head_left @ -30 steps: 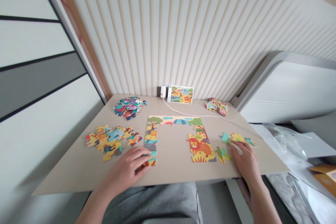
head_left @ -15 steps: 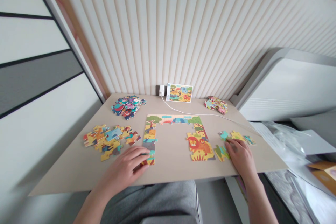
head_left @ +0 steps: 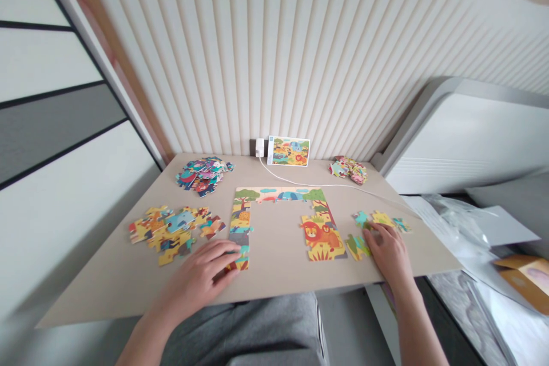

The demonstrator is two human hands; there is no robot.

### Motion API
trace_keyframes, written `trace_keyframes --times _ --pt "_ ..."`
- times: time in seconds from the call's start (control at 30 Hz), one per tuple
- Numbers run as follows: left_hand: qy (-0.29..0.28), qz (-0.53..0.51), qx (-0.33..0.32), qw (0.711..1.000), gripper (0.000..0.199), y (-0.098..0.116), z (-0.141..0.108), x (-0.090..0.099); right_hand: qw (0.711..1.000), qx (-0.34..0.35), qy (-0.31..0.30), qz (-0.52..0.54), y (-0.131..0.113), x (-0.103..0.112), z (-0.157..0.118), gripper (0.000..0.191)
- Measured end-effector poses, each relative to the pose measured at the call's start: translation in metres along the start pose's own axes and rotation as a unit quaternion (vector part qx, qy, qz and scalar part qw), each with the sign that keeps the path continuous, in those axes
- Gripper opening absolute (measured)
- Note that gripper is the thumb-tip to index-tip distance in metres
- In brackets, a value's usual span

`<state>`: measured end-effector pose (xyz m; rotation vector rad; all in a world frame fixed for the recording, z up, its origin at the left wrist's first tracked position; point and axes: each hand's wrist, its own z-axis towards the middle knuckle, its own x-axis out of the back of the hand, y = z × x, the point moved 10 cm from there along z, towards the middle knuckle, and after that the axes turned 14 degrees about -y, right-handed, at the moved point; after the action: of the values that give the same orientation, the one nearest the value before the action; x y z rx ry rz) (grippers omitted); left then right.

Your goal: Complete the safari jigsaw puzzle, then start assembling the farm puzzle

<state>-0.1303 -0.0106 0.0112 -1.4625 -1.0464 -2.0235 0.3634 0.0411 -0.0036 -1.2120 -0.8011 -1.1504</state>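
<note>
Left hand [head_left: 199, 270]: low over the lower end of the puzzle frame [head_left: 240, 234], fingers close together, fingertips [head_left: 231, 253] at its last pieces. Grip: narrow, no clear pinch; cannot tell whether anything is held.

Right hand [head_left: 388, 251]: fingertips [head_left: 369, 234] down on the loose puzzle pieces [head_left: 380, 219], fingers slightly spread. Grip: cannot tell whether a piece is held or only touched.

Puzzle frame: flat on the worktop [head_left: 274, 280], long top row, left column, shorter right column, open in the middle.

Lion section [head_left: 321, 240]: below the right column, apparently joined to it.

Green piece [head_left: 355, 247]: apart from the lion section, just beside the right hand.

Left heap [head_left: 169, 230]: yellow-toned pieces, just left of the frame.

Back heaps: mixed pieces [head_left: 202, 176] at back left, smaller heap [head_left: 348, 170] at back right.

Back edge: picture card [head_left: 288, 151] propped against the wall, white charger [head_left: 259, 147] beside it, white cable [head_left: 300, 178] trailing across the worktop.

Handling, as a judgement: fingertips flat, light pressure, pieces slid along the surface rather than lifted; other hand steadying the neighbouring joins.
</note>
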Motion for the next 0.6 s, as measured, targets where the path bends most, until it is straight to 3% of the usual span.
trace_keyframes --times 0.17,0.3,0.47,0.6 --pt "0.002 0.004 -0.007 1.000 0.025 0.001 -0.001 -0.001 1.000 -0.004 0.003 0.005 -0.004 0.006 0.001 0.046" --pt "0.006 0.007 -0.006 1.000 0.025 0.001 -0.001 0.000 0.998 0.010 0.037 0.041 -0.017 0.015 -0.016 0.045" --pt "-0.003 -0.001 -0.006 1.000 0.024 0.002 0.001 0.000 1.000 0.013 -0.025 0.012 -0.037 0.002 -0.051 0.055" --pt "-0.009 -0.005 -0.002 1.000 0.025 0.000 0.000 -0.002 0.999 0.028 -0.042 0.003 -0.039 -0.002 -0.061 0.059"
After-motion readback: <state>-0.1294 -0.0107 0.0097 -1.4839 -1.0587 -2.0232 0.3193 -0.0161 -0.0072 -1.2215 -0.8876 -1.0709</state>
